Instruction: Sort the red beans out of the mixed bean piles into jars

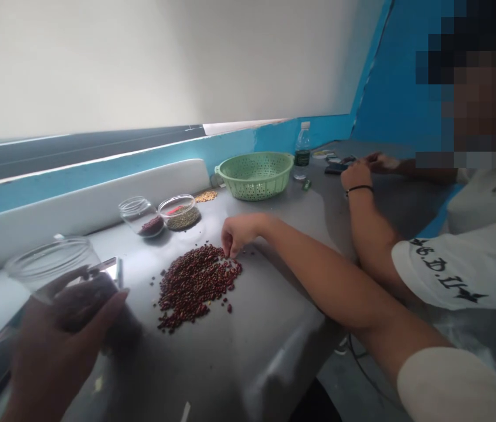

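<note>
At the left, my left hand [61,334] is wrapped around a wide-mouthed glass jar [50,258] tipped on its side. Dark contents show blurred through the glass near the fingers. My right hand [243,231] reaches in from the right, with thumb and fingers pinched together at the far right edge of a pile of dark red beans [197,287]. Small darker beans are mixed into this pile. Whatever lies between the right fingertips is too small to make out.
Behind the pile, a tilted glass jar [140,217] holds dark red beans and a second jar [180,212] holds greenish ones. Yellowish kernels [206,196], a green basket [257,176] and a water bottle [302,152] stand farther back. A co-worker's hands [357,173] are at the right.
</note>
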A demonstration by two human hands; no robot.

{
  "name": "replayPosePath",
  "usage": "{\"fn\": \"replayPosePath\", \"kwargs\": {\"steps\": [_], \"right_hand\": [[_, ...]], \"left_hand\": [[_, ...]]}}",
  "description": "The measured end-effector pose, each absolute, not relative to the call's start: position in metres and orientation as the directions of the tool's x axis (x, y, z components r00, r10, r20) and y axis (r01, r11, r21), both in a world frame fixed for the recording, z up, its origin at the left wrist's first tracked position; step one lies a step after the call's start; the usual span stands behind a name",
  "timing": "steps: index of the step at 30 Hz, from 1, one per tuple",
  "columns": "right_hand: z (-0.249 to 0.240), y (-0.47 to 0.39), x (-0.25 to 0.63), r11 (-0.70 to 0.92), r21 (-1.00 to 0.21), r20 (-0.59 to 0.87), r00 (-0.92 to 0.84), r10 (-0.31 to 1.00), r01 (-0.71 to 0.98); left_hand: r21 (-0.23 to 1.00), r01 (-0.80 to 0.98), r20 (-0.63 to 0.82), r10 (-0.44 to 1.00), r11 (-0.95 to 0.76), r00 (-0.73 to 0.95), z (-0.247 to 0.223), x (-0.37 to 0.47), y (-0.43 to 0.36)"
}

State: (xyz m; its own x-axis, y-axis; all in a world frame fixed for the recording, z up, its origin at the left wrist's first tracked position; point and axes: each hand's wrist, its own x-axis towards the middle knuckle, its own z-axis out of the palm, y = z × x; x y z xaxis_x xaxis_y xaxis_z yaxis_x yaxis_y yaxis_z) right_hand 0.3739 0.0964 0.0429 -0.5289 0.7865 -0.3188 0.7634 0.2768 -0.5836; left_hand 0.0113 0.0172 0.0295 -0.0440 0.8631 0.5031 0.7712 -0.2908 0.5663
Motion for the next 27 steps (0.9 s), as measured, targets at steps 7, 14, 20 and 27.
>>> {"fn": "replayPosePath", "kwargs": {"steps": [7, 14, 20, 27], "right_hand": [[0.049, 0.087, 0.367, 0.255, -0.496, -0.361, -0.465, 0.809, 0.83], [0.058, 0.071, 0.346, 0.35, -0.44, -0.14, -0.448, 0.883, 0.827], [0.038, 0.084, 0.333, 0.551, -0.481, 0.025, -0.617, 0.786, 0.682], [0.033, 0.09, 0.33, 0.545, -0.467, -0.027, -0.627, 0.778, 0.696]], "left_hand": [[0.758, 0.638, 0.192, 0.981, -0.139, -0.014, 0.03, 0.026, 0.009], [0.712, 0.684, 0.257, 0.965, -0.159, -0.044, 0.02, 0.021, 0.016], [0.715, 0.665, 0.294, 0.956, -0.216, -0.005, 0.018, 0.024, 0.013], [0.695, 0.66, 0.336, 0.941, -0.283, 0.05, 0.016, 0.021, 0.017]]}}
